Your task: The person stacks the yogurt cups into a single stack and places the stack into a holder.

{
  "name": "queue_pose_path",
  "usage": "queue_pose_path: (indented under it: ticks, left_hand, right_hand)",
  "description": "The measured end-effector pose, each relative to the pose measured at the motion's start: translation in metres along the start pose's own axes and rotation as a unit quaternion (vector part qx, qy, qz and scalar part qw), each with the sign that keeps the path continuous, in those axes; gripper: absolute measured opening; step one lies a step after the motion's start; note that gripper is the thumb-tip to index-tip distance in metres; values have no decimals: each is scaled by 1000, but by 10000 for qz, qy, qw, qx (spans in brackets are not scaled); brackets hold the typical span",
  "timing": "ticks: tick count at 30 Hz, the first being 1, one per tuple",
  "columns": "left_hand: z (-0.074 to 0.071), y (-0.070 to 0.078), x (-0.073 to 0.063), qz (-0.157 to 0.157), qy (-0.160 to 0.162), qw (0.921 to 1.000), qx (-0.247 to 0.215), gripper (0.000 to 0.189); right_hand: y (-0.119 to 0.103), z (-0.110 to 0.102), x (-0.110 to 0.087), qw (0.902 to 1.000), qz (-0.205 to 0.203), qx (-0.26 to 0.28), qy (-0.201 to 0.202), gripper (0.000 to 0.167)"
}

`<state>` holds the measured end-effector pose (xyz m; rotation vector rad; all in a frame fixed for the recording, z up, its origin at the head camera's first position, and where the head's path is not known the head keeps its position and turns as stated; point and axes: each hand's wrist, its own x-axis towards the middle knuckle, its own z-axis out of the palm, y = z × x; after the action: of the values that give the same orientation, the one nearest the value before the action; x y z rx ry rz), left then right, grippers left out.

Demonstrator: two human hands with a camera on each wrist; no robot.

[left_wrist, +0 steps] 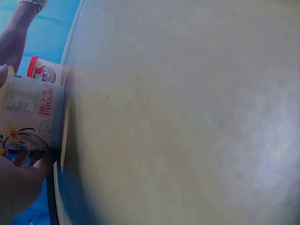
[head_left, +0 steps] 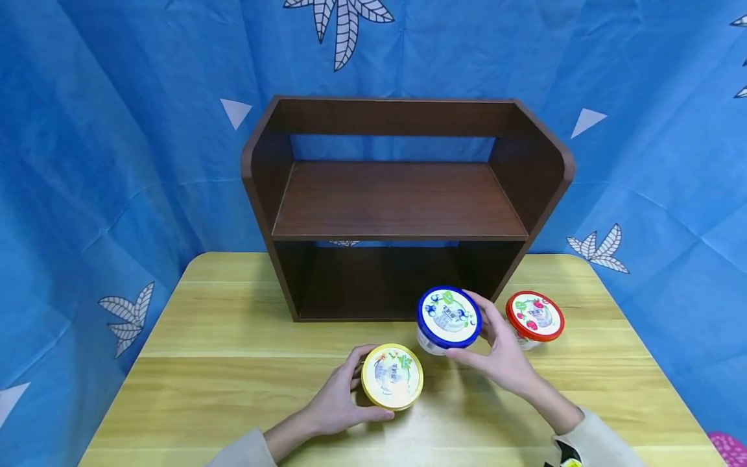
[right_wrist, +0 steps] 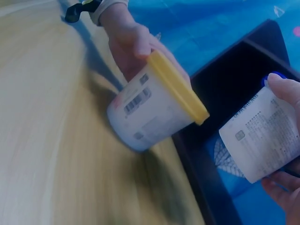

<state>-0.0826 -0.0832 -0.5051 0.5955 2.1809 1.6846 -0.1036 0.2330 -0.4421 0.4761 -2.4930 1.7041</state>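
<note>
A tub with a yellow lid (head_left: 392, 377) sits in the grip of my left hand (head_left: 338, 401), thumb on its near side and fingers round the far side. My right hand (head_left: 506, 353) holds a tub with a blue lid (head_left: 449, 316), just in front of the shelf's lower compartment. Both tubs have white printed sides; the yellow-lidded tub (right_wrist: 150, 105) appears tilted in the right wrist view, beside the blue-lidded tub (right_wrist: 262, 131). To the right of my right hand stands a tub with a red lid (head_left: 534, 318), touched by neither hand.
A dark brown two-tier shelf (head_left: 399, 198) stands at the back of the light wooden table (head_left: 216, 363). Behind it hangs a blue cloth (head_left: 146, 117) with leaf prints. Something pink (head_left: 726, 447) shows at the lower right edge.
</note>
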Motion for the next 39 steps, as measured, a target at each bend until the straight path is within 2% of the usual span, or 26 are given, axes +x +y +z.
queue_pose_path:
  ticks: [18,39]
  left_hand:
    - [-2,-1,1,-32,-67,9999,-133,99]
    - [-2,-1,-1,-25,-61,10000,-57,101]
  right_hand:
    - [-28,7,-3,9983,-357,51,-449,96]
    - [-31,29,-11,9949,-490,221,-851,97]
